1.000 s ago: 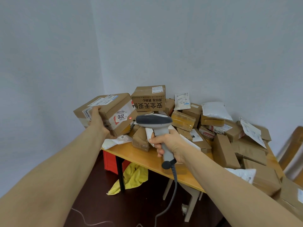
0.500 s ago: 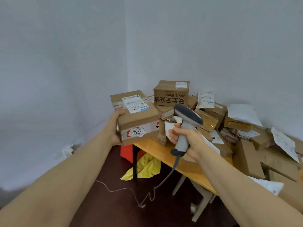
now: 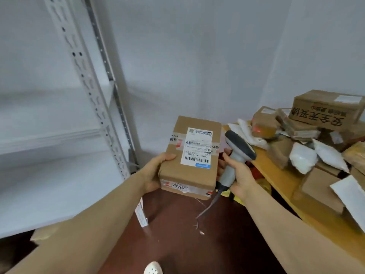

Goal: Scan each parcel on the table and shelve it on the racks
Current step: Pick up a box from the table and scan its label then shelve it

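Beside rack, left hand grips parcel (thumb atop).

Both arms reach forward, bare to the elbow, and the hands sit side by side. The left forearm angles up from the lower left. The left hand grips the parcel at its near left corner, thumb on top, fingers hidden beneath. The right forearm comes in from the lower right. The right hand is wrapped round the scanner handle, thumb pointing up beside the parcel's right edge.
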The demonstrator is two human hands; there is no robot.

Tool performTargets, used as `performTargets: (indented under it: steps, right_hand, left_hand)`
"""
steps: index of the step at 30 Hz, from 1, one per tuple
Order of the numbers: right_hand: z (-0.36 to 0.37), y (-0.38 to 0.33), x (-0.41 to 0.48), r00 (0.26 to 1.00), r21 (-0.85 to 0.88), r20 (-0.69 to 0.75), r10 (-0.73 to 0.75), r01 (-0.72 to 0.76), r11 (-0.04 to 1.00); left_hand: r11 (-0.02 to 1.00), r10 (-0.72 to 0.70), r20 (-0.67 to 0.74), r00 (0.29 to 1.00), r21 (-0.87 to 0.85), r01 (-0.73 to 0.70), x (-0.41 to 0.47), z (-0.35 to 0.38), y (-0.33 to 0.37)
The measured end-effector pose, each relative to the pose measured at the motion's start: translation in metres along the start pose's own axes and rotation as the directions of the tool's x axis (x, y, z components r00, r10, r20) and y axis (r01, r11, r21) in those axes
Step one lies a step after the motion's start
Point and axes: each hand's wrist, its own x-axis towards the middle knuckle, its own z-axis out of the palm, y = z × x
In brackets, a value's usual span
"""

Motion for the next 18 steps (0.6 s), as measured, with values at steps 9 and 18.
performTargets:
  steps: [9,18]
  right_hand:
    - [0.159,0.115,-0.048,0.962,-0.232,0.238,0.136,-0.079,0.969]
    - [0.385,0.256,-0.088,0.830,-0.375,0.483,0.279,-0.092,0.922]
  left_hand:
    - [0.997,0.051,-0.212,0.976,0.063,-0.038,-0.170,-0.154,-0.015]
    - [0.946,0.198,-0.590,0.783,-0.094,-0.310,-0.341,-0.333,0.000]
